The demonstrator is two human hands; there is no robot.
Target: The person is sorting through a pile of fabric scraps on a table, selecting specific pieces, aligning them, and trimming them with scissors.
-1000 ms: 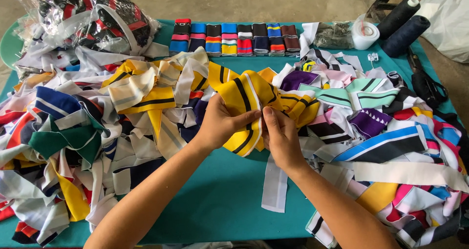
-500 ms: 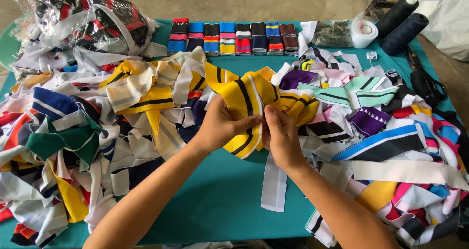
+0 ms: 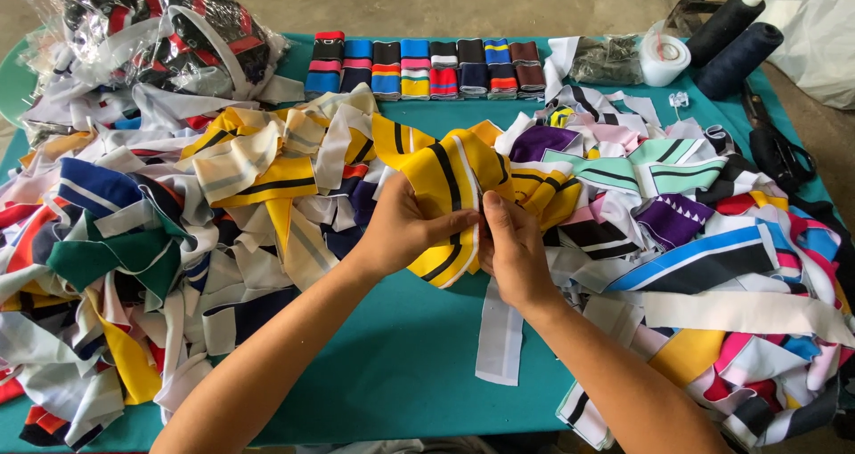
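Both hands close their grip on one yellow collar strip [image 3: 450,196] with black stripes, held just above the middle of the heap: the left hand [image 3: 401,227] pinches its folded edge with thumb on top, the right hand [image 3: 512,249] clamps the neighbouring edge, fingertips of the two nearly touching. Open room lies only near the person, where a bare patch of teal tabletop [image 3: 401,356] shows between the forearms; a white strip [image 3: 500,329] hangs into it. To either side, soft ribbed knit strips pile up in loose curls, a left heap [image 3: 134,240] of yellow, navy, green and white, a right heap [image 3: 712,240] of mint, purple, blue and pink, spilling over the tabletop's edges. Along the far edge stands a tidy row of folded striped bands [image 3: 427,67]. A crinkled clear plastic bag [image 3: 151,27] at far left holds more dark strips; two dark thread cones [image 3: 735,36] and a white tape roll [image 3: 665,60] sit far right
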